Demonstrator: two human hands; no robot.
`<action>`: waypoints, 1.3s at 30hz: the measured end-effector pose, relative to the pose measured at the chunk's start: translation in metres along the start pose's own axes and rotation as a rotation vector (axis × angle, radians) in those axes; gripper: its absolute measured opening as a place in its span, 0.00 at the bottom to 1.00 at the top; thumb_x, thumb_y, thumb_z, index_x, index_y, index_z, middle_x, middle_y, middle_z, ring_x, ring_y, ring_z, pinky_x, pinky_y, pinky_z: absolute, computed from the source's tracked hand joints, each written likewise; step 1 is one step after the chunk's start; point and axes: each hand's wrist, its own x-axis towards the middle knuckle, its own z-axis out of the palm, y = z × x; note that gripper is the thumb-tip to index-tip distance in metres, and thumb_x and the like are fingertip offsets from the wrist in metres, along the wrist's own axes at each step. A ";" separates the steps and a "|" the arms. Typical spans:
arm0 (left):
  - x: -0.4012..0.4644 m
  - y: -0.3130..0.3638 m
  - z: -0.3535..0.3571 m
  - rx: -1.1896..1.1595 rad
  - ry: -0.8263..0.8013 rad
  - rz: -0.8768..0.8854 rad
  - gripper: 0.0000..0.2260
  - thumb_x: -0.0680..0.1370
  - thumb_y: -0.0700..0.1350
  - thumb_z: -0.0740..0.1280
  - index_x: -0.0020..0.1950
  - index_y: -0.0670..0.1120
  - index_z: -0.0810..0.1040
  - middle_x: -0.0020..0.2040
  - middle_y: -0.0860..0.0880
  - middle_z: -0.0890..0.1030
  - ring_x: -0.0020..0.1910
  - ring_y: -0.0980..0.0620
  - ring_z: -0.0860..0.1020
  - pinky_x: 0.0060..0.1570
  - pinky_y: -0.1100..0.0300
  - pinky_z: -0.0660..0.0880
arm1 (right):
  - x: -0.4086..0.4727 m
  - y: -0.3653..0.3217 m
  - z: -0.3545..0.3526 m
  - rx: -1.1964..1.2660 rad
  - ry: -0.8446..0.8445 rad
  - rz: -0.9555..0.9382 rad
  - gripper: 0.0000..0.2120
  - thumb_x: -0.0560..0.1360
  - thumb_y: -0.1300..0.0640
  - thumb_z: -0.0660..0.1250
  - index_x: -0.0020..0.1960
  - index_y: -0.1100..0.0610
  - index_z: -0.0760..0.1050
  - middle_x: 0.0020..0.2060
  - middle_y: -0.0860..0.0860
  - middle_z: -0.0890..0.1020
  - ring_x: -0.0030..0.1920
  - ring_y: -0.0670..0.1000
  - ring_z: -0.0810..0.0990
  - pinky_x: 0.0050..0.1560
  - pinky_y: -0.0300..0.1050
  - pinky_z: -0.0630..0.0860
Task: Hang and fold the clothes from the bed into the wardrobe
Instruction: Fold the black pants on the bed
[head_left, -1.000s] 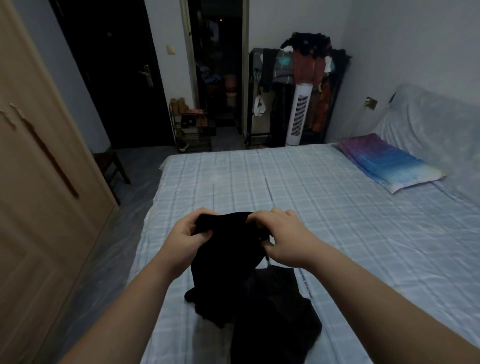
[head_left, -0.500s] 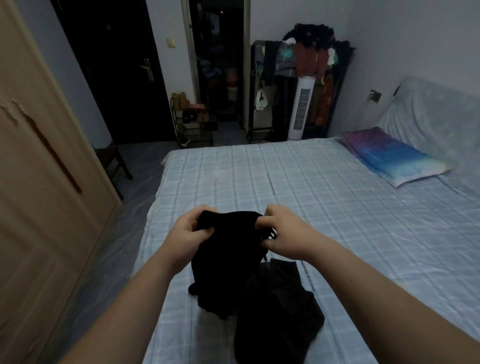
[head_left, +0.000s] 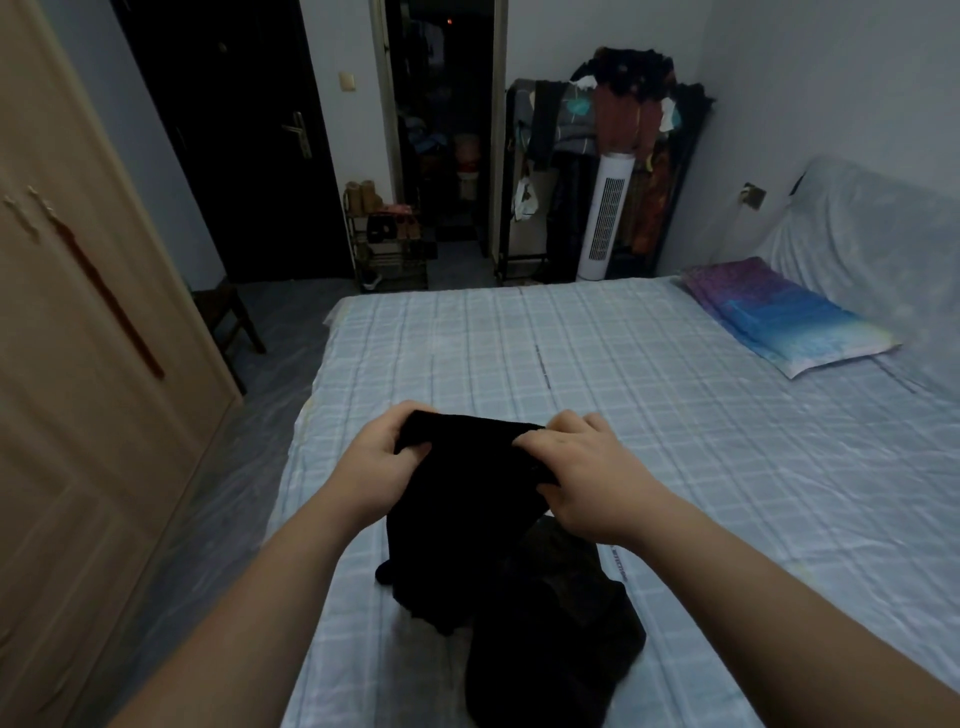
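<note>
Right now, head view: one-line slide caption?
Both hands, left hand and right hand, grip a black garment above the checked bed, wardrobe shut.

Two bare forearms, no sleeves in view; left hand (head_left: 375, 470) and right hand (head_left: 582, 480) ungloved, without rings.

Head view, looking down, near bed (head_left: 675, 415)

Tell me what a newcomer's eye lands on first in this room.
First, the two hands, left hand and right hand, gripping the top edge of a black garment held up over the near end of the checked bed. A second dark garment lies crumpled just below it. At the far right, a purple-and-blue pillow stands out.
</note>
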 end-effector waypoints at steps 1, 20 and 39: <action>0.000 0.000 0.000 0.007 -0.001 -0.001 0.14 0.78 0.30 0.64 0.50 0.50 0.79 0.41 0.54 0.82 0.42 0.58 0.79 0.43 0.64 0.75 | -0.001 0.002 -0.002 0.004 -0.014 -0.003 0.23 0.71 0.57 0.63 0.65 0.45 0.71 0.55 0.39 0.78 0.60 0.45 0.69 0.61 0.44 0.63; 0.013 0.016 -0.009 0.251 0.039 0.081 0.10 0.77 0.33 0.66 0.47 0.47 0.79 0.40 0.52 0.81 0.40 0.58 0.78 0.41 0.64 0.73 | -0.015 0.028 -0.004 0.174 0.018 0.193 0.04 0.77 0.51 0.64 0.49 0.47 0.69 0.47 0.41 0.72 0.49 0.44 0.72 0.51 0.47 0.76; 0.036 0.112 -0.043 0.412 0.137 0.241 0.05 0.80 0.42 0.66 0.56 0.48 0.78 0.47 0.56 0.82 0.48 0.62 0.79 0.49 0.61 0.74 | 0.031 0.021 -0.080 1.108 0.235 0.355 0.21 0.75 0.66 0.71 0.65 0.51 0.75 0.55 0.49 0.84 0.59 0.48 0.82 0.64 0.47 0.77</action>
